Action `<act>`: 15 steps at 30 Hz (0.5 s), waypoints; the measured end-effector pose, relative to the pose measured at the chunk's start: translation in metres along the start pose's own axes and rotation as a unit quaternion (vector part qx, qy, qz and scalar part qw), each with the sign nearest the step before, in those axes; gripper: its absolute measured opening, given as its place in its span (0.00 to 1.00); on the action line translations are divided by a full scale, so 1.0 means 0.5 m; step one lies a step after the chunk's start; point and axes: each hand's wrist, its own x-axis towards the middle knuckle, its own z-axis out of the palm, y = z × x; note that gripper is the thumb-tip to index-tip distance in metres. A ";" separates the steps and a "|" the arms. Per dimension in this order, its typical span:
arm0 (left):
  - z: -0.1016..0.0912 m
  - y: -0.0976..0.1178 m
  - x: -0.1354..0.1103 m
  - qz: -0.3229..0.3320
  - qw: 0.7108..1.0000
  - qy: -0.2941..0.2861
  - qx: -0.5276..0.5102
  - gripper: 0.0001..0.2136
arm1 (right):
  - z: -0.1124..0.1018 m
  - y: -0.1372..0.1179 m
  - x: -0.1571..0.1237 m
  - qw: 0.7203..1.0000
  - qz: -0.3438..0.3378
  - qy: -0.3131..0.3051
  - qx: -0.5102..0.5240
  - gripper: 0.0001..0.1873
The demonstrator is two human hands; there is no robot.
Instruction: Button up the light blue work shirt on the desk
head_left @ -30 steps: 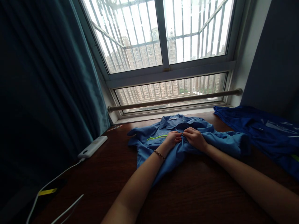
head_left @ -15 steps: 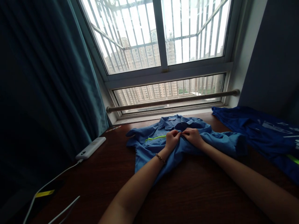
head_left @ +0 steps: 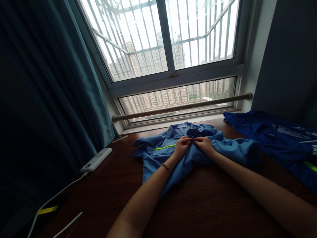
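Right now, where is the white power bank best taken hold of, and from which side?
Probably across its two long edges near the middle, coming from above. The power bank lies flat on the table, so only its narrow sides offer a grip, and the cable leaves its nearer end.

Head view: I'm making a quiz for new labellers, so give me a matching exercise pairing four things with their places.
1 light blue shirt
2 white power bank
3 dark blue garment
4 rod

A along the window's foot
B table's right end
C pinched by left hand and right hand
D table's left side, cable attached

Pairs: 1-C, 2-D, 3-B, 4-A
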 end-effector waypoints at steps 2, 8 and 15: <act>0.002 0.002 -0.005 0.004 1.000 0.014 0.027 0.09 | 0.002 -0.009 -0.004 1.000 -0.016 -0.003 -0.017 0.13; 0.015 0.017 -0.022 0.016 0.995 0.046 0.089 0.09 | 0.010 -0.010 -0.009 0.998 -0.022 0.015 -0.053 0.15; 0.012 0.006 -0.003 -0.056 0.997 0.051 -0.033 0.08 | 0.013 0.020 0.009 0.974 0.116 0.052 0.188 0.19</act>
